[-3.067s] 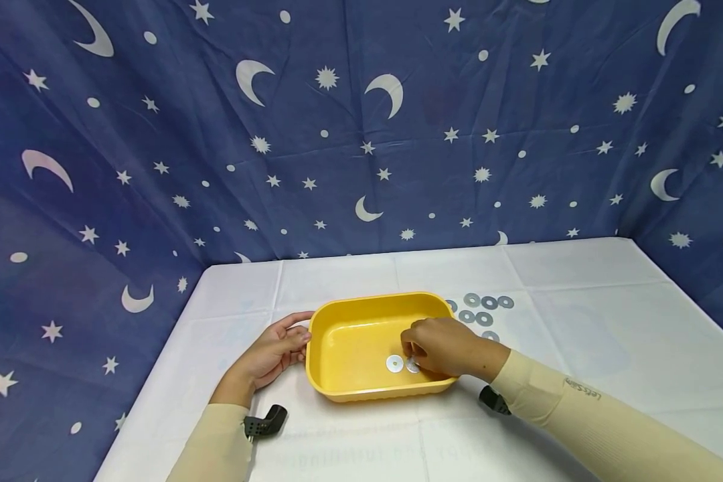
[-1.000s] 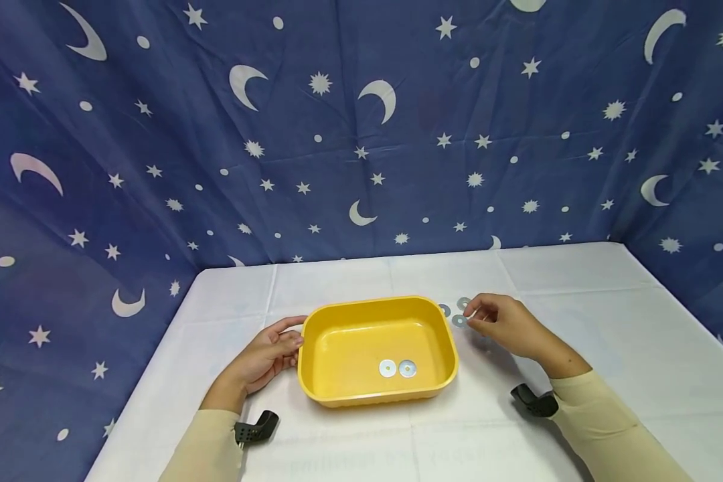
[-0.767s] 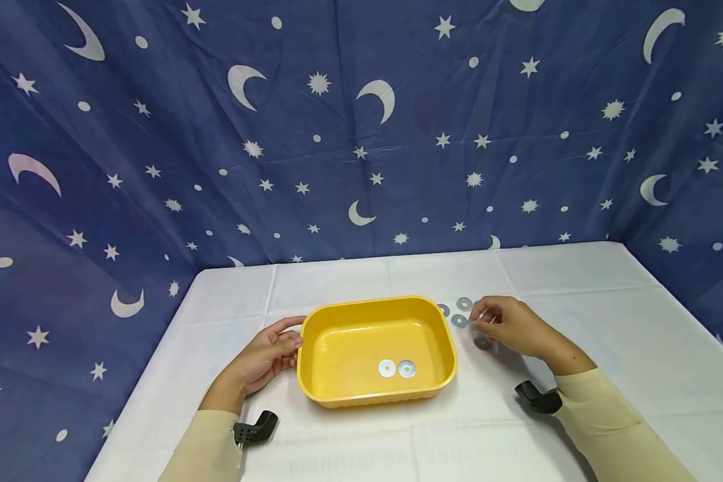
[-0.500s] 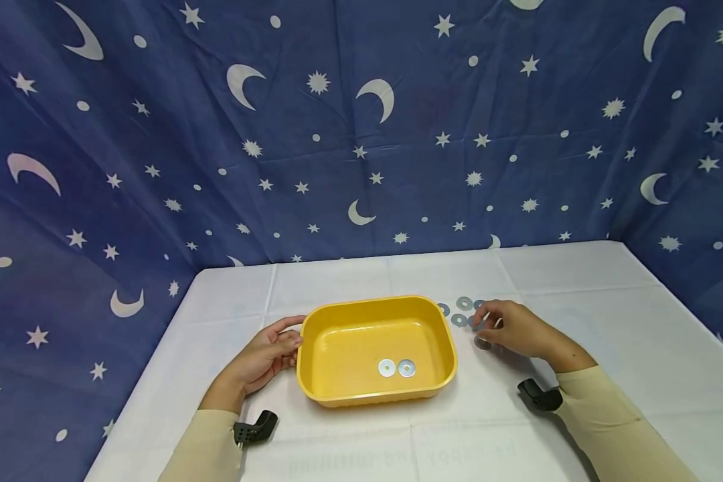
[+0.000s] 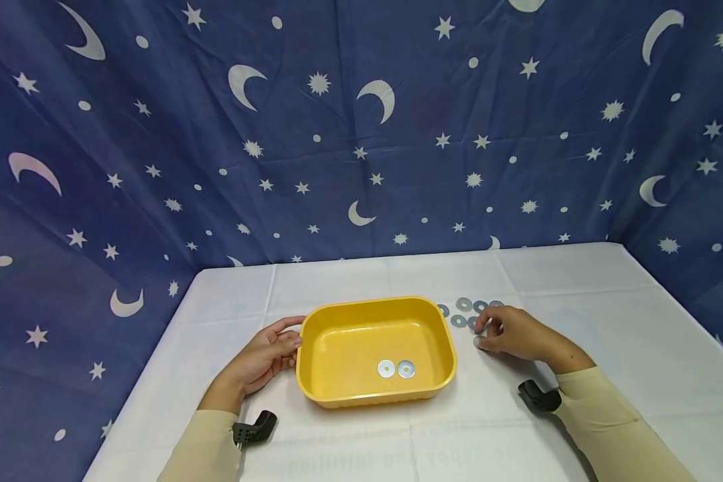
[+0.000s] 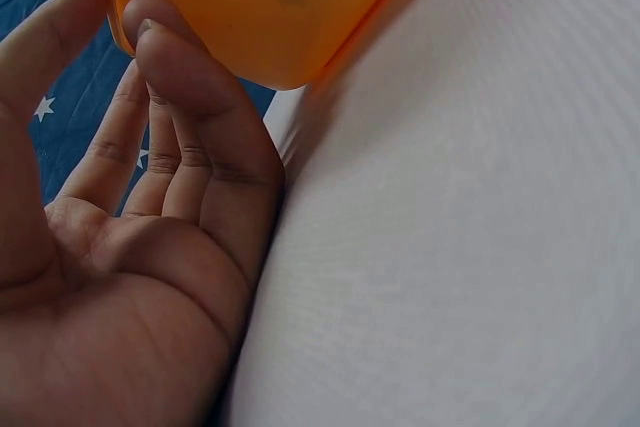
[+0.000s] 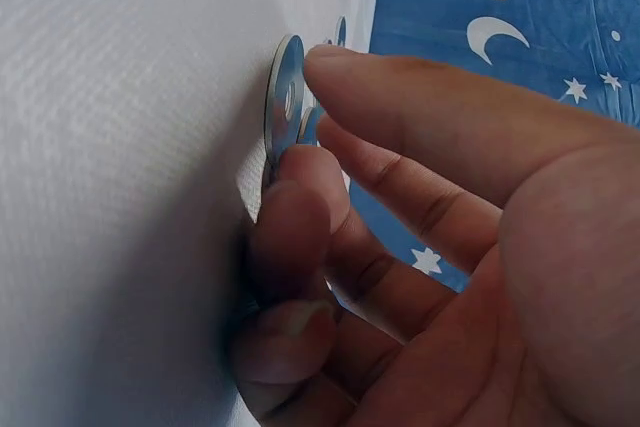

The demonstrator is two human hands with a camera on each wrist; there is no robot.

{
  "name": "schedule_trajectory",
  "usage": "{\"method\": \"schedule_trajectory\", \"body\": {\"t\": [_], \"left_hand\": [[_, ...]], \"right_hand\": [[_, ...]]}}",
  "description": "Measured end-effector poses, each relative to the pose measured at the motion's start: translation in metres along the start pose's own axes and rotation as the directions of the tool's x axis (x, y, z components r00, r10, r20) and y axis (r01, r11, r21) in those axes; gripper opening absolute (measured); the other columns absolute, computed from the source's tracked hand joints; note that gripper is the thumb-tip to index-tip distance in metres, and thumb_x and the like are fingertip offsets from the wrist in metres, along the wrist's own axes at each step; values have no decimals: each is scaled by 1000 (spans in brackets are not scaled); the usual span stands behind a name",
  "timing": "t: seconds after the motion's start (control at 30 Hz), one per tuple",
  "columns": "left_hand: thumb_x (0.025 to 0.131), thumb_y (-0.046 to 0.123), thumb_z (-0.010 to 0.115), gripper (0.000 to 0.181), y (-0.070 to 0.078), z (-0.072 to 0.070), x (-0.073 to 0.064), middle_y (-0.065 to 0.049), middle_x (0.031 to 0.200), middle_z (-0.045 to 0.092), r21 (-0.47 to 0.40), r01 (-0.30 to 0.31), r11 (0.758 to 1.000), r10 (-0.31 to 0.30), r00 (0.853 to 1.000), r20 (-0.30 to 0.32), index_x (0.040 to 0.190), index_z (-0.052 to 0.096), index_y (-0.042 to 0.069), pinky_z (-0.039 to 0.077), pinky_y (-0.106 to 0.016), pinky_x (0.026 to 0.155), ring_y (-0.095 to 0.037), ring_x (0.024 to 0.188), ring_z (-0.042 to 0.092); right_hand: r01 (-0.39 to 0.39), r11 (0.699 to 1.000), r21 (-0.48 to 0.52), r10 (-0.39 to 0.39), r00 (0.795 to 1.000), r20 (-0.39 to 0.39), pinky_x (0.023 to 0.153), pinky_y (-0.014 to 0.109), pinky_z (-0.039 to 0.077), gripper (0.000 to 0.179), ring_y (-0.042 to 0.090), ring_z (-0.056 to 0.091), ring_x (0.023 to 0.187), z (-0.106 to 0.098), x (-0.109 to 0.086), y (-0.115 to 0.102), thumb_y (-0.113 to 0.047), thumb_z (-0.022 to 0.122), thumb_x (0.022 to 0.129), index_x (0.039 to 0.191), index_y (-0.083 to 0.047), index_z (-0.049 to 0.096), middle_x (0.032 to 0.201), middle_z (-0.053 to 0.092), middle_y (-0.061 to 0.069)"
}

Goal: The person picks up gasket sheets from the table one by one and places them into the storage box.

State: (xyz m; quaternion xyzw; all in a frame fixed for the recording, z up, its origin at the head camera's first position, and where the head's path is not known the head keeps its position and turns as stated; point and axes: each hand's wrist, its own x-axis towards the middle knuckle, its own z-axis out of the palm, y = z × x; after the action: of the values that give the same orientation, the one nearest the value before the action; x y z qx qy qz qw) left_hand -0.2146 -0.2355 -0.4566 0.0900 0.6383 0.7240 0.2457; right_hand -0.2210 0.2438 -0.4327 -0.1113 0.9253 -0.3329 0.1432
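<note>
Yellow bin (image 5: pixel 346 351), left hand (image 5: pixel 264 358) relaxed against it, right hand (image 5: pixel 515 333) at washer (image 7: pixel 281 117), grip unclear

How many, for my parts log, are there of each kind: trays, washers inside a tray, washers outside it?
Yellow tray: 1
Washers inside it: 2
Washers outside it, in sight: 7
Total: 10, though the right hand may hide more.

I count one yellow oblong plastic tub (image 5: pixel 349 351), at least nine round silver metal washers (image 5: pixel 400 369), two bare hands (image 5: pixel 262 358).
</note>
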Motion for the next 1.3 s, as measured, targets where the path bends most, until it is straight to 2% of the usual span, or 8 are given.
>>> {"method": "schedule_trajectory", "body": {"t": [0.53, 0.77, 1.17, 1.3], "left_hand": [[101, 12, 58, 56, 0, 0, 0, 3, 98, 65, -9, 3, 1000, -3, 1000, -2, 151, 33, 5, 57, -19, 72, -7, 77, 63], [101, 13, 59, 57, 0, 0, 0, 3, 98, 65, -8, 8, 1000, -8, 1000, -8, 151, 33, 5, 57, -20, 72, -8, 77, 62], [101, 15, 59, 60, 0, 1, 0, 3, 98, 66, 2, 0, 1000, 0, 1000, -2, 152, 31, 4, 57, -20, 73, -8, 77, 63], [100, 15, 60, 59, 0, 1, 0, 3, 97, 66, -1, 1, 1000, -1, 1000, -8, 152, 32, 4, 57, -20, 72, -7, 77, 63]], "right_hand": [[-51, 998, -38, 52, 999, 14, 54, 24, 41, 24, 17, 50, 64, 0, 1, 0, -10, 80, 82, 98, -10, 63, 73, 53, 3], [-24, 999, -36, 25, 999, 25, 54, 23, 40, 24, 16, 49, 64, -1, -2, -1, -10, 80, 81, 98, -9, 63, 73, 53, 3], [-44, 997, -57, 47, 998, 38, 56, 24, 41, 24, 17, 49, 69, 0, -1, 0, -11, 80, 82, 98, -9, 63, 76, 53, 3], [-30, 998, -62, 32, 999, 38, 57, 24, 41, 24, 16, 49, 70, 0, -2, -1, -11, 81, 81, 97, -8, 63, 76, 52, 3]]}}
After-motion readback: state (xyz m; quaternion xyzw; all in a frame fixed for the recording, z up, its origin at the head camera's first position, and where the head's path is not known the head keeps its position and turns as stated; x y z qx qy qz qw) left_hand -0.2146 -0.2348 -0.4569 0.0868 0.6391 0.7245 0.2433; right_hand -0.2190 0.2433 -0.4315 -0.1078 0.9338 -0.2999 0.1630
